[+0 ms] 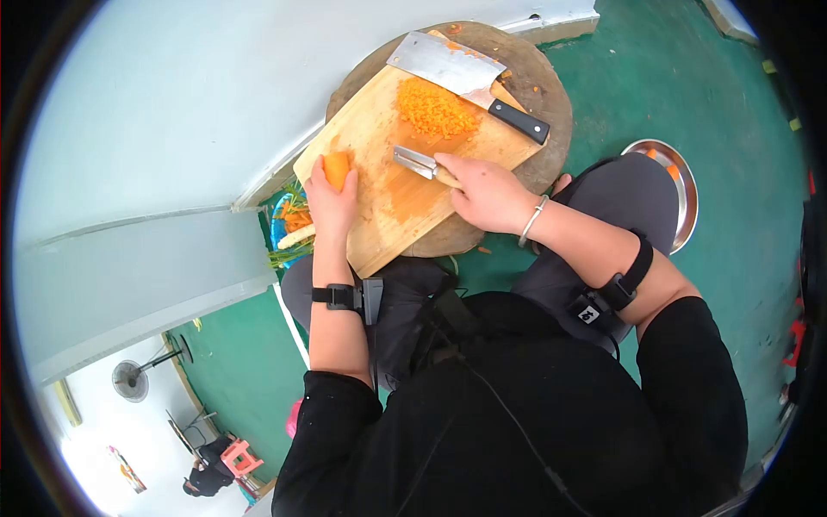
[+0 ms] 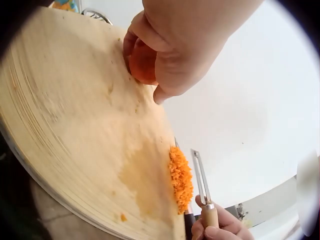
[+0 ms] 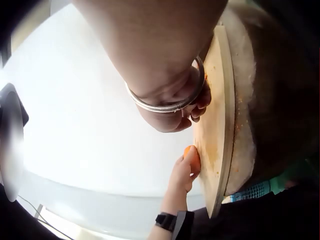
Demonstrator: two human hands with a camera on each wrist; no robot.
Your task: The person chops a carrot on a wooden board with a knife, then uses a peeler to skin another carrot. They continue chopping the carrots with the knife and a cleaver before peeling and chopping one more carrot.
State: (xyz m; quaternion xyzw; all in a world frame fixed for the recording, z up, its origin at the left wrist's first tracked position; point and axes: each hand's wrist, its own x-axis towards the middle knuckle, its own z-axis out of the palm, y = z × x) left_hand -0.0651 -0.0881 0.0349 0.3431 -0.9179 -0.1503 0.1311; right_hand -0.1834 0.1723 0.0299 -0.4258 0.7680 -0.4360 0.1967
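My left hand (image 1: 332,205) grips a thick piece of carrot (image 1: 337,169) at the left side of the wooden cutting board (image 1: 379,207). In my right hand (image 1: 489,195) is a peeler (image 1: 417,161) with a metal blade and a wooden handle (image 2: 210,217), its blade pointing left over the board. A heap of finely chopped carrot (image 1: 433,109) lies on the board's far half. Behind the heap a cleaver (image 1: 450,65) rests flat, its black handle (image 1: 519,121) toward the right. In the right wrist view the right hand's fingers are mostly hidden behind the wrist and bracelet (image 3: 165,107).
Under the board stands a round wooden block (image 1: 553,103). A blue basket (image 1: 277,226) with carrot peelings and greens sits at the left by the white wall (image 1: 215,103). On the green floor at the right is a metal bowl (image 1: 687,202) with carrot pieces.
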